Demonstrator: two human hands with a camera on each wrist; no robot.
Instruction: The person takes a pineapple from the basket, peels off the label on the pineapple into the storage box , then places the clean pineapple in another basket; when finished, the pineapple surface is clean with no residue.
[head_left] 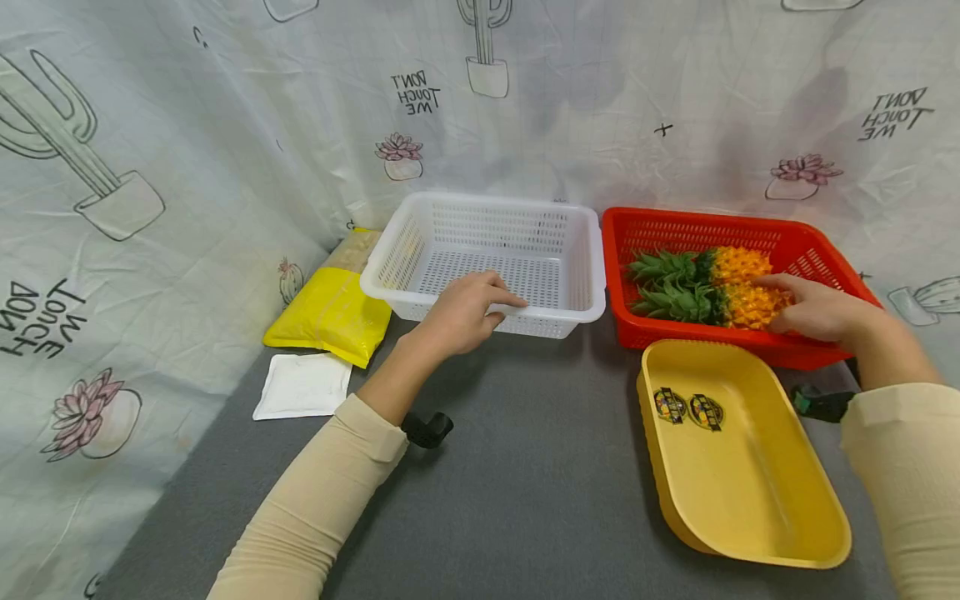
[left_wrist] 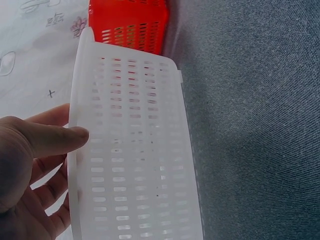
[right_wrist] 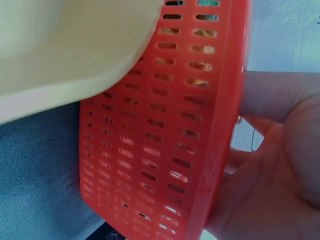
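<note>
A printed cloth backdrop (head_left: 187, 150) with cactus and flower drawings hangs round the back and left edges of the desk (head_left: 525, 492), whose top is covered in grey felt. Toward the back edge, near the middle, sits the white basket (head_left: 487, 250), with nothing in it. Just beside it to the right stands the red basket (head_left: 806, 246); the two rims are close, though I cannot tell if they touch. In front of the red basket, toward the desk's right front corner, lies the yellow tray (head_left: 742, 492), two round stickers on its floor; its far end reaches right up against the red basket's front wall.

At the back left corner a yellow packet (head_left: 330, 312) leans against the white basket's left side, and a flat white pouch (head_left: 302, 385) lies in front of it.

Two pineapples (head_left: 720, 287) lie side by side in the red basket, leaves pointing left.

The left hand (head_left: 461, 312) grips the white basket's front rim, thumb outside, fingers curled over the edge. The right hand (head_left: 813, 308) reaches over the red basket's front wall, its fingers closing on the nearer pineapple's yellow body.
</note>
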